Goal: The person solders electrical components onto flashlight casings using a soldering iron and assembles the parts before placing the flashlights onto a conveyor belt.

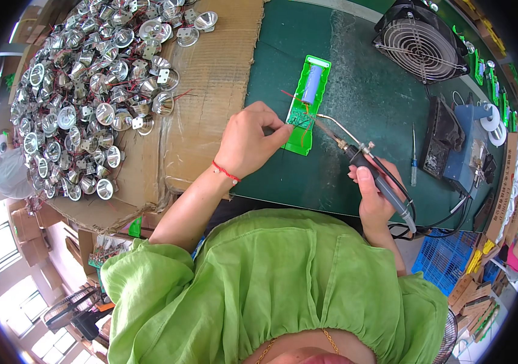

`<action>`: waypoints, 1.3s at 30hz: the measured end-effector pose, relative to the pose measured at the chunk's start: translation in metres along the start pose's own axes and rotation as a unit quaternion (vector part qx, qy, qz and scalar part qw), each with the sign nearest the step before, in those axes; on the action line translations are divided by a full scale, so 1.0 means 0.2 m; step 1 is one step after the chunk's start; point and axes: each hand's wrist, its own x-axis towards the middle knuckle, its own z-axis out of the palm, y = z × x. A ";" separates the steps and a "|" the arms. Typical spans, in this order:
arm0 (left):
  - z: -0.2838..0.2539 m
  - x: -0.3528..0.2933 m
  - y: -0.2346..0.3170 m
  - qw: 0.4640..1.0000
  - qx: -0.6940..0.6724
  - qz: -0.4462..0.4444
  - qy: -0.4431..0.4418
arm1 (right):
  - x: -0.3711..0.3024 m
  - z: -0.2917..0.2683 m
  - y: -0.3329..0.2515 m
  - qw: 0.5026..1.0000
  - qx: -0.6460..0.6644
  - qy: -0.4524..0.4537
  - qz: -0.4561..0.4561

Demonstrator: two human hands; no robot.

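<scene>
While over the green mat [362, 109], right hand [375, 197] closed round soldering iron [368, 162], left hand [251, 141] pinching green board [305, 115].

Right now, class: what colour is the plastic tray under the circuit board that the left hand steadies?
Bright green tray, seen in the head view.

free: green mat [362, 103] right of green board [307, 106] | blocked: reflector pile [89, 97] left, fan [422, 42] far right

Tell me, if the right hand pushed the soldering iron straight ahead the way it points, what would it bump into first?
Probably the green board: the iron in the right hand points up-left, its tip already at the board's wires.
</scene>
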 end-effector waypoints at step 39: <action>0.04 0.02 0.02 0.991 0.079 0.103 0.043 | 0.02 -0.01 0.02 0.996 -0.074 -0.052 -0.023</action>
